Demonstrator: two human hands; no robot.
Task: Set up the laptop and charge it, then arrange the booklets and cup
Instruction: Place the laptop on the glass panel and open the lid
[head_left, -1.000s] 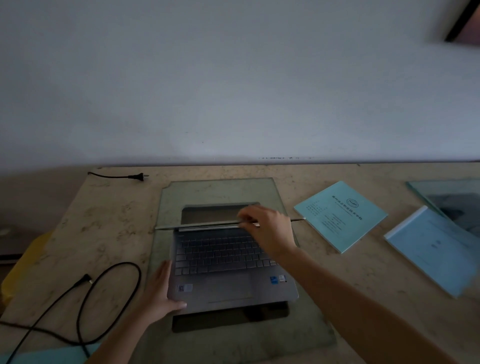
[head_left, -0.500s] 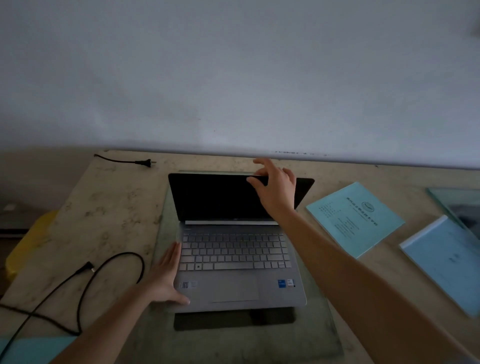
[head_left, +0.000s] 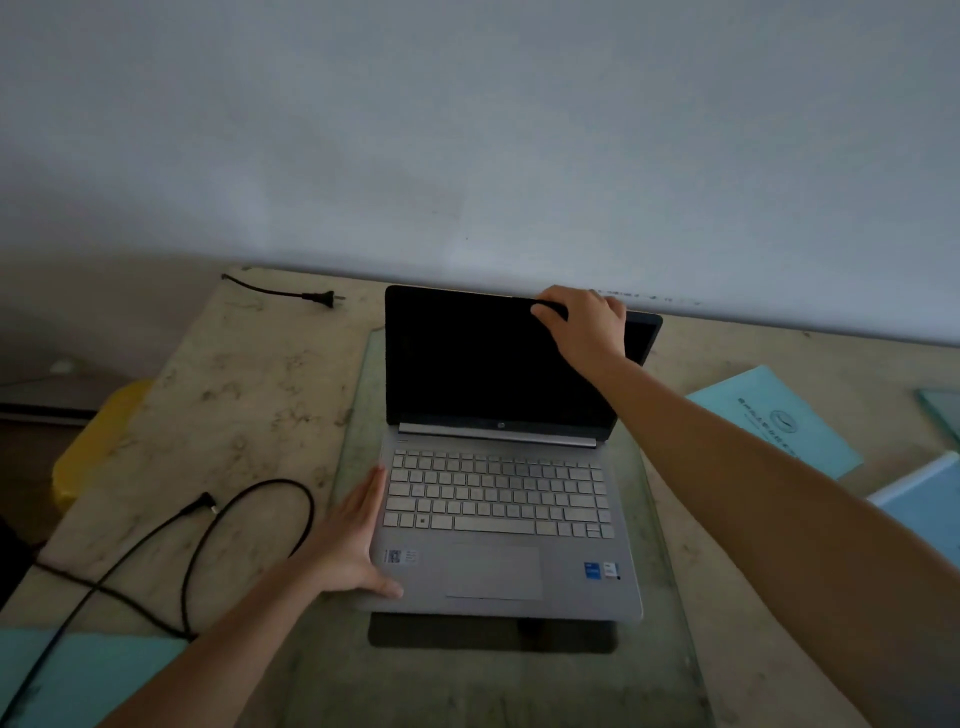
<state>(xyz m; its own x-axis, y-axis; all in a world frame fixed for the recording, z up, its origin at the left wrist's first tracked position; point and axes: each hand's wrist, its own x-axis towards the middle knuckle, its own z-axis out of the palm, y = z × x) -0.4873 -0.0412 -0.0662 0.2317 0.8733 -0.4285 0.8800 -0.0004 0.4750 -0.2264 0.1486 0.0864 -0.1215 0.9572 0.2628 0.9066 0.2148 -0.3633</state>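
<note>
the laptop (head_left: 498, 519) is stood open on a glass sheet (head_left: 670, 649) mid-table (screen dark). its lid's top edge is gripped by the right hand (head_left: 584, 325); the left hand (head_left: 350, 540) is laid flat, fingers spread, against its left side. a charger cable (head_left: 249, 525) is coiled left, booklets (head_left: 774, 415) lie right.

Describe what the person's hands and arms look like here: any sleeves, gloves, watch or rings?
Both forearms are bare as far as the frame shows, with no sleeves in view. The left hand and right hand wear no gloves, and no watch, bracelet or ring is visible.
</note>
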